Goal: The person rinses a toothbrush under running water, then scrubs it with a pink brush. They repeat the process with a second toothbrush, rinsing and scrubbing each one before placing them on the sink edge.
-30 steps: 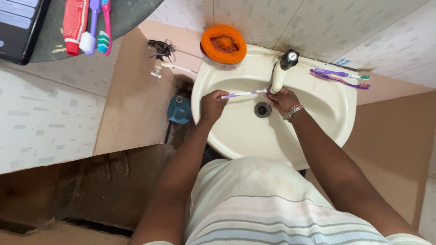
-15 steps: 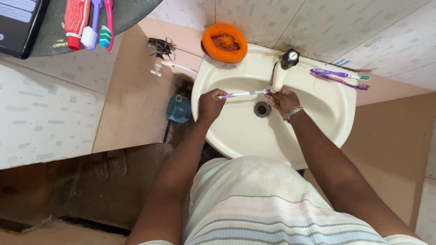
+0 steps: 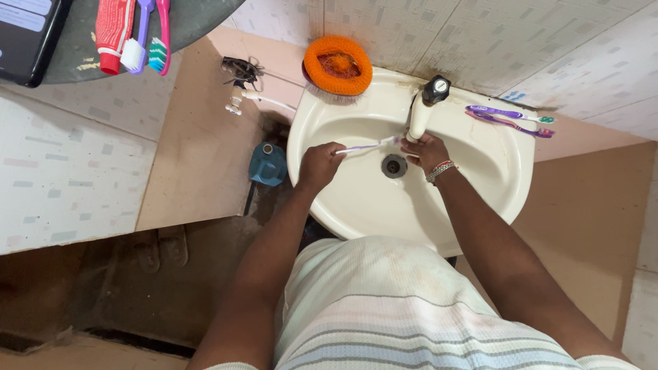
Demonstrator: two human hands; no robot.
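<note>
My left hand grips the handle end of a white and purple toothbrush over a cream wash basin. The brush lies level, its head pointing right under the white tap with a black knob. My right hand is at the brush head below the spout, fingers curled on the bristles. A beaded bracelet sits on that wrist. The drain is just below the brush.
Two purple toothbrushes lie on the basin's right rim. An orange scrubber sits on the back left rim. A round shelf at top left holds a red tube and toothbrushes. A blue bottle stands below.
My left hand has shifted slightly right and down, sliding the toothbrush a little toward the tap. My right hand stays at the brush head.
</note>
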